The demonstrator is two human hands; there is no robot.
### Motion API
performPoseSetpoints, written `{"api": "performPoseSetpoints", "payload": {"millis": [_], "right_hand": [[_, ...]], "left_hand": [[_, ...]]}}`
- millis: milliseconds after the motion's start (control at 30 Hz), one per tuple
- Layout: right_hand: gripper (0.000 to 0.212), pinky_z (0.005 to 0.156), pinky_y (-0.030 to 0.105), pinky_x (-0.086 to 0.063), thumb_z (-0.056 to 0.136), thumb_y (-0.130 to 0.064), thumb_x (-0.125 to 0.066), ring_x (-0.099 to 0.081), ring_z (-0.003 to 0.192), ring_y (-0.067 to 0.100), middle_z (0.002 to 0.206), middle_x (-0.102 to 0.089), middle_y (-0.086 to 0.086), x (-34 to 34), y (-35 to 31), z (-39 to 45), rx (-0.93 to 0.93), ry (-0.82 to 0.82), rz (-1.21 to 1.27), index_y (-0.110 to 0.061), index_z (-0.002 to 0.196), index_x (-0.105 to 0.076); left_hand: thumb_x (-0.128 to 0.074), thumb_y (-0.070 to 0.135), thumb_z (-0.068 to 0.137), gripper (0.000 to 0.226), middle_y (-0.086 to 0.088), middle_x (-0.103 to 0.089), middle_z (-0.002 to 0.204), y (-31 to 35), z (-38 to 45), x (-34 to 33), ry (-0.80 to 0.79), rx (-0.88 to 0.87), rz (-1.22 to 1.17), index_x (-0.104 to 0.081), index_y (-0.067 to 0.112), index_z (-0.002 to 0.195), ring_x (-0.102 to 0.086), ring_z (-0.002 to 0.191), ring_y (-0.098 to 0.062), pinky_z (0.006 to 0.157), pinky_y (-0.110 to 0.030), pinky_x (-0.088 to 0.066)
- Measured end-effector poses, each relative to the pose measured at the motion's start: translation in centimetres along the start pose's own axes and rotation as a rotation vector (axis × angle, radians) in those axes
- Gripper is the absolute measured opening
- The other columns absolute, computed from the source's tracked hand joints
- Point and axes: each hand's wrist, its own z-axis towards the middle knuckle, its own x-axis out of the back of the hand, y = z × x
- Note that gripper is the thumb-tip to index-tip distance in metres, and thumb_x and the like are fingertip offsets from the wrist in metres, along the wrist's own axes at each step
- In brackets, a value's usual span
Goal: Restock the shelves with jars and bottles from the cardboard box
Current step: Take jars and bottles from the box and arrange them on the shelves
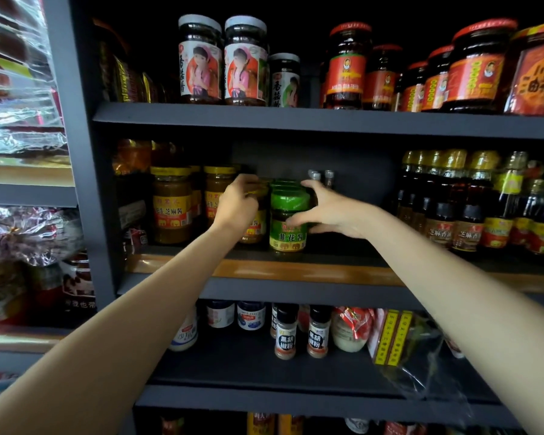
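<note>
Both my arms reach into the middle shelf (264, 266). My left hand (237, 207) grips a yellow-lidded jar (255, 227) from above and largely hides it. Right beside it stands a green-lidded jar (288, 226) with a green and yellow label; my right hand (330, 215) curls around its right side, thumb on the front and fingers behind the lid. More green lids sit in a row behind that jar. Two yellow-lidded brown sauce jars (171, 204) stand to the left. The cardboard box is out of view.
Dark sesame oil bottles (467, 211) fill the middle shelf's right side, with a gap between them and my right hand. Red-lidded chili jars (346, 65) and white-labelled jars (200, 59) line the top shelf. Pepper shakers (285, 331) stand below. Plastic-wrapped packs (19, 73) hang at left.
</note>
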Motion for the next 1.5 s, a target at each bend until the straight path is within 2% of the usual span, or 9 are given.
{"api": "performPoseSetpoints", "payload": {"millis": [167, 333, 467, 600, 667, 800, 1033, 1233, 1500], "right_hand": [[0.078, 0.097, 0.038, -0.046, 0.073, -0.002, -0.075, -0.049, 0.119, 0.017, 0.131, -0.053, 0.001, -0.3, 0.6, 0.1, 0.025, -0.004, 0.006, -0.019, 0.138, -0.035], [0.084, 0.103, 0.042, -0.043, 0.076, -0.01, -0.074, -0.044, 0.128, 0.021, 0.14, -0.044, 0.002, 0.2, 0.5, 0.1, 0.057, -0.023, -0.034, -0.02, 0.145, -0.027], [0.061, 0.113, 0.04, -0.03, 0.093, -0.032, -0.055, -0.035, 0.136, 0.021, 0.15, -0.031, 0.002, 1.3, -0.1, 1.1, 0.056, 0.123, 0.008, -0.021, 0.146, -0.028], [0.041, 0.103, 0.028, -0.039, 0.1, -0.008, -0.032, -0.041, 0.132, 0.022, 0.143, -0.043, 0.008, 0.6, -0.2, 2.2, 0.023, 0.186, -0.036, -0.011, 0.139, -0.042], [0.041, 0.108, 0.032, -0.035, 0.099, -0.005, -0.028, -0.041, 0.131, 0.023, 0.141, -0.045, 0.008, 0.4, -0.3, 2.7, 0.0, 0.195, -0.013, -0.011, 0.136, -0.046], [0.037, 0.094, 0.03, -0.042, 0.099, -0.003, -0.03, -0.048, 0.124, 0.023, 0.118, -0.053, 0.006, 0.3, -0.7, 2.8, -0.044, 0.186, 0.115, -0.007, 0.128, -0.052], [0.025, 0.106, 0.038, -0.039, 0.098, -0.018, -0.038, -0.052, 0.119, 0.021, 0.123, -0.058, 0.005, 0.1, -0.7, 3.3, -0.077, 0.175, 0.191, -0.013, 0.114, -0.057], [0.031, 0.102, 0.043, -0.042, 0.095, -0.022, -0.043, -0.054, 0.115, 0.028, 0.124, -0.059, 0.011, -0.6, -0.6, 4.1, -0.031, 0.228, -0.188, -0.012, 0.119, -0.06], [0.032, 0.099, 0.037, -0.044, 0.097, -0.024, -0.04, -0.054, 0.115, 0.028, 0.126, -0.058, 0.012, -0.8, -1.1, 3.2, -0.02, 0.247, -0.311, -0.015, 0.121, -0.06]], "left_hand": [[-0.038, -0.009, 0.086, 0.047, -0.009, -0.057, 0.127, 1.9, 1.4, 0.2, -0.101, -0.125, 0.234, -0.051, 0.007, 0.129, -0.051, 0.121, -0.021, 0.093, -0.018, -0.038], [-0.038, -0.002, 0.09, 0.048, -0.012, -0.055, 0.13, 2.6, 4.2, 0.8, -0.296, -0.074, 0.506, -0.05, 0.016, 0.133, -0.052, 0.116, -0.026, 0.09, -0.029, -0.043], [-0.036, 0.003, 0.095, 0.045, -0.012, -0.051, 0.135, 2.8, 5.3, 1.2, -0.378, -0.078, 0.669, -0.046, 0.018, 0.136, -0.048, 0.121, -0.026, 0.1, -0.031, -0.037], [-0.034, 0.005, 0.096, 0.046, -0.009, -0.045, 0.141, 2.5, 6.3, 1.1, -0.493, -0.045, 0.693, -0.042, 0.022, 0.139, -0.047, 0.122, -0.025, 0.091, -0.025, -0.036], [-0.033, 0.008, 0.097, 0.044, -0.009, -0.044, 0.142, 2.4, 6.8, 0.8, -0.539, -0.047, 0.726, -0.042, 0.021, 0.139, -0.047, 0.123, -0.024, 0.089, -0.025, -0.036], [-0.031, 0.014, 0.098, 0.045, -0.006, -0.04, 0.146, 1.6, 7.7, -0.2, -0.575, -0.059, 0.805, -0.039, 0.029, 0.14, -0.039, 0.131, -0.026, 0.112, -0.04, -0.026], [-0.03, 0.02, 0.098, 0.046, -0.004, -0.027, 0.153, 1.5, 8.1, -1.4, -0.545, -0.055, 0.936, -0.034, 0.036, 0.141, -0.016, 0.142, -0.028, 0.116, -0.052, -0.001], [-0.028, 0.021, 0.098, 0.046, -0.004, -0.025, 0.153, 1.1, 8.3, -1.2, -0.564, -0.046, 0.909, -0.036, 0.038, 0.14, -0.013, 0.143, -0.027, 0.115, -0.051, 0.0], [-0.027, 0.022, 0.099, 0.043, -0.003, -0.035, 0.148, 1.6, 7.8, -1.4, -0.525, -0.072, 0.947, -0.04, 0.037, 0.137, -0.025, 0.139, -0.025, 0.117, -0.048, -0.002]]}}
